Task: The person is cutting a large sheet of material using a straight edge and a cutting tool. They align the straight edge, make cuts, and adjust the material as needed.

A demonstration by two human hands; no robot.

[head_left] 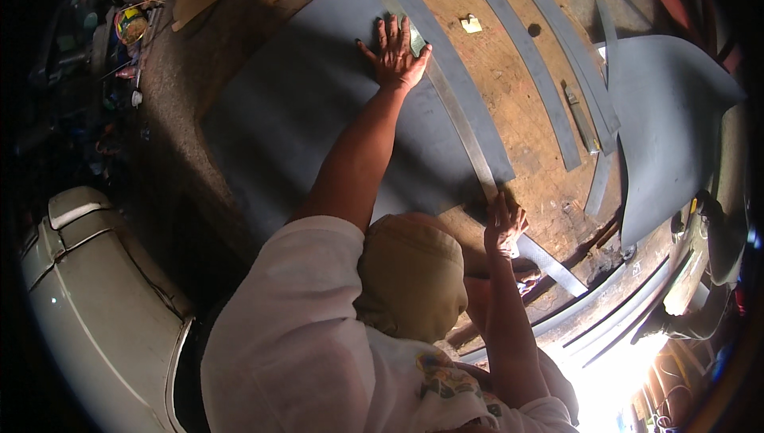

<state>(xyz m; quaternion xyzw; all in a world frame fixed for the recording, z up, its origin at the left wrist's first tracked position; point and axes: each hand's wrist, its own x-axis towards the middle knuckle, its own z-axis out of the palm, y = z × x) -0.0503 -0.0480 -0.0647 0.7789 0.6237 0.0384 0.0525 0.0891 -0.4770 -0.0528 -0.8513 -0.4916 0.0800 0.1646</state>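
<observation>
A large dark grey flat sheet (310, 83) lies on a worn brown surface, with a long metal straightedge (458, 118) running diagonally across it. My left hand (395, 55) presses down with fingers spread, partly on the sheet and with its thumb side on the straightedge. Farther down, near the sheet's near right edge, my right hand (503, 226) is bent closed over the straightedge. Whatever its fingers hold is too small to make out. Past that hand, the straightedge's pale near end sticks out beyond the sheet.
Long grey strips (529, 55) lie right of the sheet, beside a short metal bar (582, 121) and a small yellowish scrap (471, 25). A curved grey sheet (672, 130) stands at the right. At lower left is a pale vehicle-like panel (103, 314); cluttered items fill the far left.
</observation>
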